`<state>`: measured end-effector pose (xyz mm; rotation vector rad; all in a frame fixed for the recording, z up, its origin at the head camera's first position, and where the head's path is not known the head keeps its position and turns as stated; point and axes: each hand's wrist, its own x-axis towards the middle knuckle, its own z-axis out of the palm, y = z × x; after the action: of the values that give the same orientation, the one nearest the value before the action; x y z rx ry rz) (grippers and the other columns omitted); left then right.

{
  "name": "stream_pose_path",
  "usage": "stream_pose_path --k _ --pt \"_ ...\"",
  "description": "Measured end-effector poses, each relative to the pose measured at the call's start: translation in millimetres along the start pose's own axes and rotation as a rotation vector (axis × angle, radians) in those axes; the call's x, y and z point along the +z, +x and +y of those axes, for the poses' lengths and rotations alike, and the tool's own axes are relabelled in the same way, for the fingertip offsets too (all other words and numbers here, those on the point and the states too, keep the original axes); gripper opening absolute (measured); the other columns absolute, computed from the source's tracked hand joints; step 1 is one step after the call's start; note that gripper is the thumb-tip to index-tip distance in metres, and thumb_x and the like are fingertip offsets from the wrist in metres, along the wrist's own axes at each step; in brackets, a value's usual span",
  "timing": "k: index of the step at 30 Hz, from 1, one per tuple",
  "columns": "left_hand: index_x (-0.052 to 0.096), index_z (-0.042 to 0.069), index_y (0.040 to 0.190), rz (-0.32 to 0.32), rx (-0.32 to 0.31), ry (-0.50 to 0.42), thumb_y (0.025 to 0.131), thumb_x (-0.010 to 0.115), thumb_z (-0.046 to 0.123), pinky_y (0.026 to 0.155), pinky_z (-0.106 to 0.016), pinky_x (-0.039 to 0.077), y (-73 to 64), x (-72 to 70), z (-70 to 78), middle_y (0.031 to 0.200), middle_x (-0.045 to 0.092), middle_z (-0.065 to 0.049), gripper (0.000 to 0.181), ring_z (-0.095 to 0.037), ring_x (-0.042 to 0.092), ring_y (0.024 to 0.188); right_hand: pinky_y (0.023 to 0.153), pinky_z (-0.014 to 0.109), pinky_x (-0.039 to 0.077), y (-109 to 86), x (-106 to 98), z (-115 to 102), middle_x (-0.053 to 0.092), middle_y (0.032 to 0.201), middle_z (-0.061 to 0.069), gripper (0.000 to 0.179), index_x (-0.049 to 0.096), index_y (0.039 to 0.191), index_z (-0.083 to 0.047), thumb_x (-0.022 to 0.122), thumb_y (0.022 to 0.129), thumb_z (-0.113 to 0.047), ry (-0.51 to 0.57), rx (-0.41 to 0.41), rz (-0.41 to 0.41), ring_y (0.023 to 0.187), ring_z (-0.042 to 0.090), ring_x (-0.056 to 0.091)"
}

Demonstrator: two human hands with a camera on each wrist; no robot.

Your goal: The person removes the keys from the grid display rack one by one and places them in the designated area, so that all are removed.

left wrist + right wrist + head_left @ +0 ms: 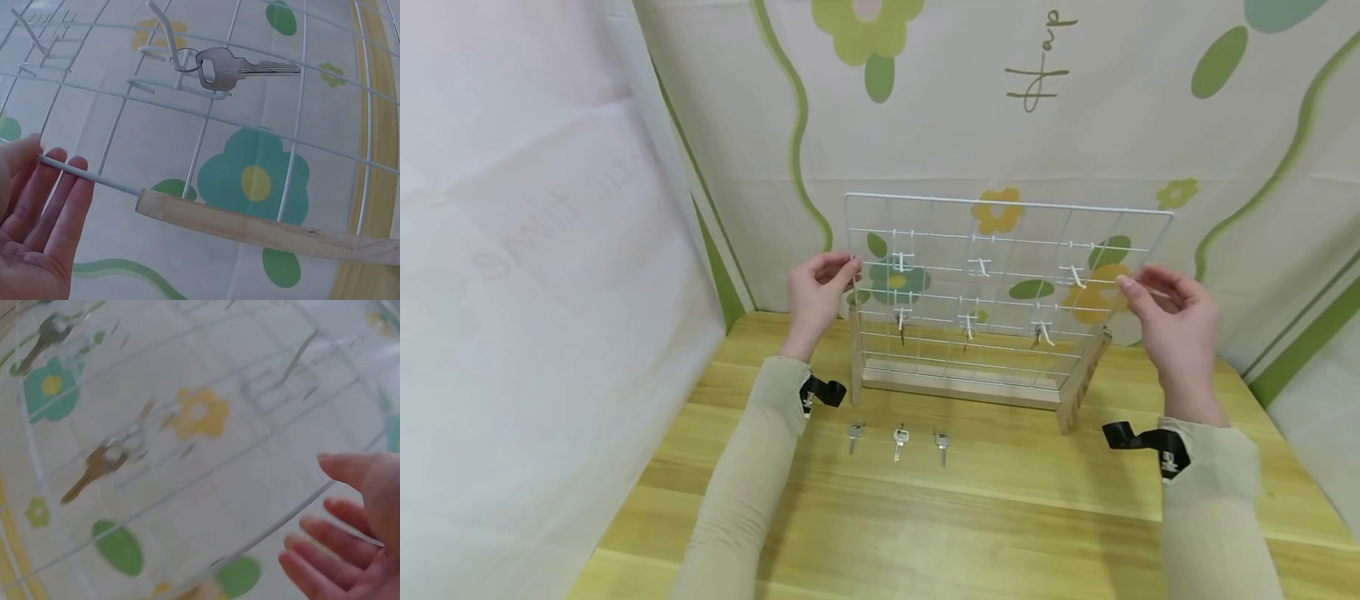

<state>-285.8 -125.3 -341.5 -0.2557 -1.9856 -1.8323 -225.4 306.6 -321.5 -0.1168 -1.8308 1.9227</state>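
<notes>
Grid of white wire (992,301) stands in a pale wooden base (962,389) on the yellow wood-grain surface (955,533), long axis running sideways from left hand (815,300), which I see pinching one side edge, to right hand (1183,329), spread loosely about the other.

The table (970,525) has a yellow-brown wood-grain top, banded lighter and darker. Toward its far side, a white wire-grid rack (958,386) stands upright on its wooden feet. In front of the rack, toward its left end, three metal keys (900,442) lie flat in a row, apart, blades pointing toward the near edge.
</notes>
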Motion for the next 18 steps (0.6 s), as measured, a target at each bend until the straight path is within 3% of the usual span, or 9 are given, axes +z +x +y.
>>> stream_pose_path --k 4,7,9,13,18 --pt "0.075 0.001 0.104 -0.013 0.018 -0.042 0.093 0.078 0.018 0.079 -0.031 0.062 3.5 -0.3 -6.9 0.096 0.075 -0.012 0.021 -0.023 0.073 0.086 0.086 0.012 0.052 -23.1 5 -30 0.07 0.117 0.004 0.049 0.071 0.122 -0.005 0.091 0.078 -0.011 0.075 -0.048 0.118 0.107 0.016 0.065" --pt "0.075 0.001 0.104 -0.031 0.022 -0.057 0.093 0.078 0.019 0.079 -0.032 0.062 5.4 -2.4 -7.7 0.096 0.075 -0.013 0.021 -0.023 0.074 0.085 0.088 0.017 0.055 -43.1 12 -47 0.072 0.114 0.013 0.047 0.073 0.117 0.003 0.091 0.074 -0.003 0.174 -0.133 0.139 0.105 0.02 0.069" --pt "0.075 0.001 0.104 -0.045 0.014 -0.073 0.093 0.078 0.019 0.079 -0.032 0.062 5.8 -3.8 -7.9 0.096 0.075 -0.013 0.021 -0.023 0.074 0.085 0.087 0.021 0.056 -56.3 18 -52 0.073 0.113 0.017 0.044 0.072 0.115 0.009 0.09 0.075 0.002 0.201 -0.185 0.104 0.102 0.023 0.07" --pt "0.075 0.001 0.103 -0.065 -0.003 -0.1 0.092 0.079 0.017 0.079 -0.033 0.062 5.6 -6.1 -7.6 0.097 0.075 -0.014 0.02 -0.023 0.074 0.084 0.087 0.025 0.057 -78.8 33 -52 0.072 0.113 0.019 0.039 0.069 0.114 0.014 0.084 0.079 0.009 0.196 -0.215 -0.039 0.099 0.023 0.072" --pt "0.075 0.001 0.103 -0.066 -0.005 -0.104 0.092 0.079 0.018 0.079 -0.033 0.062 5.9 -5.8 -7.4 0.097 0.075 -0.014 0.021 -0.023 0.075 0.084 0.088 0.027 0.056 -96.7 53 -40 0.072 0.115 0.017 0.035 0.068 0.117 0.013 0.078 0.084 0.011 0.09 -0.238 -0.253 0.102 0.021 0.072"
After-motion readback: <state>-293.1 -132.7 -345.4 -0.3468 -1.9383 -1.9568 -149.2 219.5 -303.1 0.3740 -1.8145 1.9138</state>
